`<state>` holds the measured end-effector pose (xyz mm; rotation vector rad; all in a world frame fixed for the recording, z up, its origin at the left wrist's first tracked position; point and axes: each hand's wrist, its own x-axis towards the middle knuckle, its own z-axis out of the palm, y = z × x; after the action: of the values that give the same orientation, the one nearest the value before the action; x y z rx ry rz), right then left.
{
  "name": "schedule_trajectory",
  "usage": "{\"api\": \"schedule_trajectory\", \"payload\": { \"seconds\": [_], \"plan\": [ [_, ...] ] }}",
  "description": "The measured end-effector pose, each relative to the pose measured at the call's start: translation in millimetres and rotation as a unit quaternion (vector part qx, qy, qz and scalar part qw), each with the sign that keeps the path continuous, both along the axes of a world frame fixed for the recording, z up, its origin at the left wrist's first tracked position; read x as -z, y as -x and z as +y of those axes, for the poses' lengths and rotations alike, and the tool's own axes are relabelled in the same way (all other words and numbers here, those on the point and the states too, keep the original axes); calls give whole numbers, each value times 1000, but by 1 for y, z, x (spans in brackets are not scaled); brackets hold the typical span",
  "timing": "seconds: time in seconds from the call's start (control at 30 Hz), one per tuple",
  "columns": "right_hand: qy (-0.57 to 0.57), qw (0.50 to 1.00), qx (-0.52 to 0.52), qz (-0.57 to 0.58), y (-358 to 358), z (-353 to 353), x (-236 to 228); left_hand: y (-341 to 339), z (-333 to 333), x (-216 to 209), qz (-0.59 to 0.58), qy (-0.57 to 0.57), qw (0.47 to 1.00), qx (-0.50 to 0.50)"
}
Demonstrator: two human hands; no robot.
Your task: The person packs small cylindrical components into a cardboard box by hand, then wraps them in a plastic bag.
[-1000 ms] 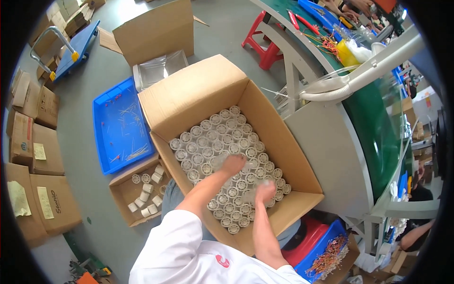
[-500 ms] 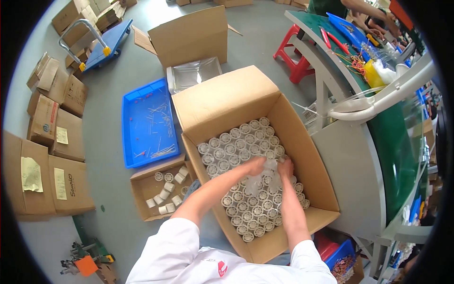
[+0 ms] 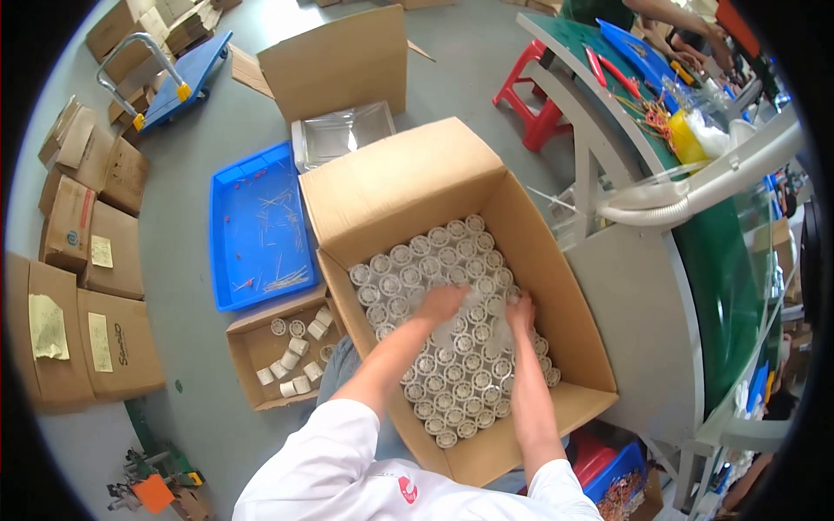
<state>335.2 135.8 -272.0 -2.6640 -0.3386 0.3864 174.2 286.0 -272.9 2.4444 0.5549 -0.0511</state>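
Note:
A large open cardboard box point(image 3: 569, 304) stands before me, holding rows of small round white plastic parts point(image 3: 446, 396) with open, spoked ends. Across the middle of these rows lies crumpled clear plastic film point(image 3: 499, 337). My left hand point(image 3: 443, 302) is closed over the film at the left of the middle, its fingertips partly hidden. Close to the box's right wall, my right hand point(image 3: 520, 311) pinches another part of the film, fingers curled. A gap with film and round parts separates the hands.
Left of the box sit a blue tray point(image 3: 228, 260) with thin sticks and a small carton point(image 3: 252, 352) of loose white parts. A green-topped workbench point(image 3: 695, 286) curves along the right, near a red stool point(image 3: 543, 122). Another person's arm point(image 3: 669, 13) reaches over its far end.
My left hand has moved left, away from my right hand, and the film between them is spread wider and lower. The whole view has shifted slightly.

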Motion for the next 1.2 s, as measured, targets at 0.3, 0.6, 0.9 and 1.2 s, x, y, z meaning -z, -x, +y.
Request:
{"api": "schedule_trajectory", "payload": {
  "seconds": [0.3, 0.6, 0.9, 1.2],
  "plan": [
    [-24, 989, -140, 27, -13, 6, -3, -4, -5, 20, -9, -69, 998, -7],
    [-262, 960, 24, -93, 0, 25, -34, -9, 1, -19, 7, 161, 986, -52],
    [173, 971, -161, 34, -15, 55, -21, -13, -10, -27, -83, 146, 983, -79],
    [-3, 980, -198, -26, -34, 21, -1, -68, 20, -13, -68, 89, 986, -128]
  ]
}}
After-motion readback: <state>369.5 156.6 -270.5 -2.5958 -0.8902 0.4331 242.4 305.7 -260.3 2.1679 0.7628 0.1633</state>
